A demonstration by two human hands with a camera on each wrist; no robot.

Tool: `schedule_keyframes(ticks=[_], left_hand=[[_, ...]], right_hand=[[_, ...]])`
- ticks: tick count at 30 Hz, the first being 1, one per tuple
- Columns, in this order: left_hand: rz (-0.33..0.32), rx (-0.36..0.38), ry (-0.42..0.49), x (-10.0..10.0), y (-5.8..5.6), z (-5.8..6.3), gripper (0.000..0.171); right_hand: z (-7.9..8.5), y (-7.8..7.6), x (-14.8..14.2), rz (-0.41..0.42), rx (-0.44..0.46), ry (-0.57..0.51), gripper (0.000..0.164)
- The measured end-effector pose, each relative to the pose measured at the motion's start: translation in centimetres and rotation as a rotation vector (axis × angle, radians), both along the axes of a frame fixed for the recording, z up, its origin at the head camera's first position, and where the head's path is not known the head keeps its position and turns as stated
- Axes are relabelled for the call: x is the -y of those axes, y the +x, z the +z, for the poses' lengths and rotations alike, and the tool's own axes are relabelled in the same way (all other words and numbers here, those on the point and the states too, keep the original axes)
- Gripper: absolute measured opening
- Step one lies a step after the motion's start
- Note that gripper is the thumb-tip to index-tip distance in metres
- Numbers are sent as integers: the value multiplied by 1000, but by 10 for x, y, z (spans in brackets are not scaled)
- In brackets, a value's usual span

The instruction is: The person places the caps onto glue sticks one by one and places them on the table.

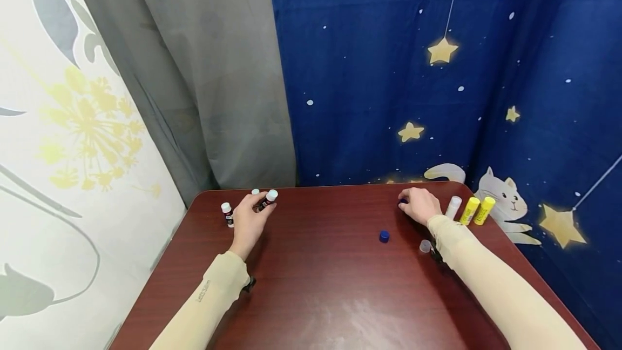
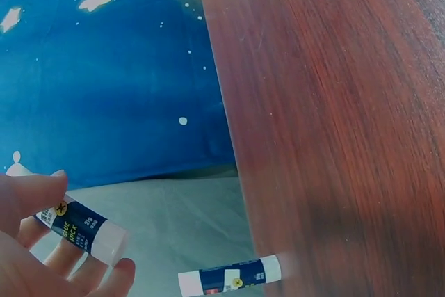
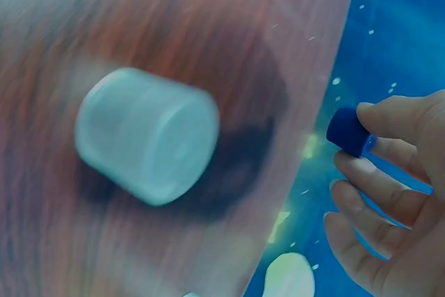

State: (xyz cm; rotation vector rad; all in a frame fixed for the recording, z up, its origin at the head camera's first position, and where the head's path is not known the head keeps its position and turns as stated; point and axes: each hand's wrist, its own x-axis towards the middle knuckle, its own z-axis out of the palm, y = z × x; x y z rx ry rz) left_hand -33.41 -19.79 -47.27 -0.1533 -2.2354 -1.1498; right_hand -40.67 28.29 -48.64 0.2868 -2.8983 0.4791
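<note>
Between its thumb and fingers, my left hand [image 1: 249,223] holds a glue stick [image 2: 80,229] with a dark blue label and white ends, tilted over the far left of the table. A second glue stick [image 1: 227,215] stands upright left of that hand, and another [image 1: 255,192] is mostly hidden behind it. My right hand [image 1: 420,204] pinches a blue cap [image 3: 349,131] near the far right edge. Another blue cap [image 1: 384,236] lies nearer on the table. Under the right wrist is a translucent cap [image 1: 425,246], large in the right wrist view.
Right of my right hand stand a white tube [image 1: 453,207] and two yellow sticks, one in the middle [image 1: 469,211] and one at the outside [image 1: 484,211]. The brown table [image 1: 320,263] ends against a grey curtain [image 1: 233,69] and a blue starry curtain [image 1: 359,69].
</note>
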Motion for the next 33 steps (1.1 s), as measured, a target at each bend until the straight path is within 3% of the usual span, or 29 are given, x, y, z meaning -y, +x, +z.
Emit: schedule_keyframes(ticks=[13,21,26,33], left_hand=[[2,-7,10,-9,-1,1,31],[-9,-70,-65,-20,-7,5,31],[-26,-127,-126,-31,-12,9,30],[-36,-153,-149,-45,-17,15,28]], right_hand=[[19,7,26,7,-116,-85,23],[35,16,52,51,-181,-133,22],[45,20,65,74,-189,-150,23],[53,20,76,109,-193,-166,25]])
